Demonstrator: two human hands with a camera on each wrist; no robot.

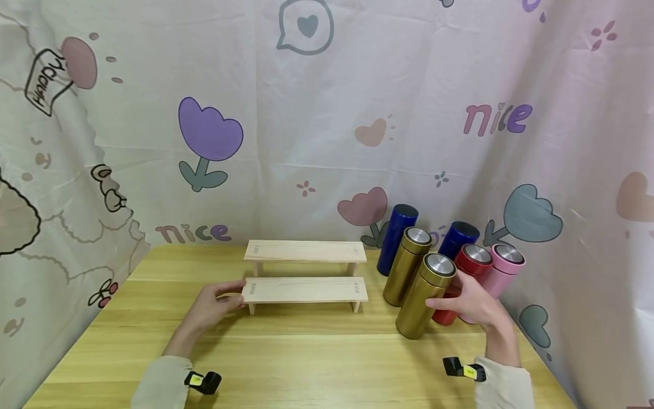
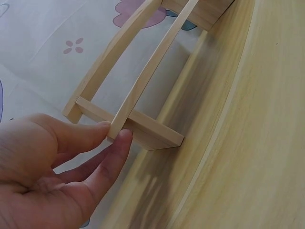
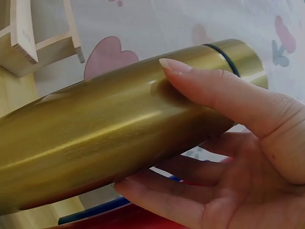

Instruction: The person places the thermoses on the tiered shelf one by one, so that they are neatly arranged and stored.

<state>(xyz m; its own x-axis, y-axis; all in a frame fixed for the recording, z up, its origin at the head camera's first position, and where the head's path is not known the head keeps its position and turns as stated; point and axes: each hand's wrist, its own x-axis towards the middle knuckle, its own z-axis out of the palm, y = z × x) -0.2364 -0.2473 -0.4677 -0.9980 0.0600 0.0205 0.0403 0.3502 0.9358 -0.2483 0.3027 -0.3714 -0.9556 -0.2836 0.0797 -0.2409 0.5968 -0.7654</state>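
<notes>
— What sits closest to us?

— The pale sleeves, left sleeve [image 1: 162, 383] and right sleeve [image 1: 504, 382]. From the right one reaches the right hand [image 1: 475, 298], curled about the front gold flask [image 1: 422, 304], thumb on one side and fingers on the other, below the lid's dark seam.

— Is the flask off the counter [image 1: 306, 363]?

— I can't tell. It stands at the near left of the group, right of the wooden stand [image 1: 306, 289].

— And its neighbours?

— The red flask [image 1: 467, 266] and pink flask [image 1: 497, 279] are just behind the knuckles. The rear gold flask [image 1: 403, 272] is close by, with one blue flask [image 1: 394, 241] behind it and another blue flask [image 1: 455, 243] further right.

— The other hand?

— The left hand [image 1: 212, 307] pinches the left end of the stand's lower board between thumb and fingers.

— How would you do this well?

— I'd grip the body rather than the lid, in case the lid turns. Raise it straight before any sideways move, since those knuckles could tip the red one. With the left I'd only steady the board; a pull might skew the stand, whose back tier is near the patterned cloth [image 1: 306, 113].
</notes>
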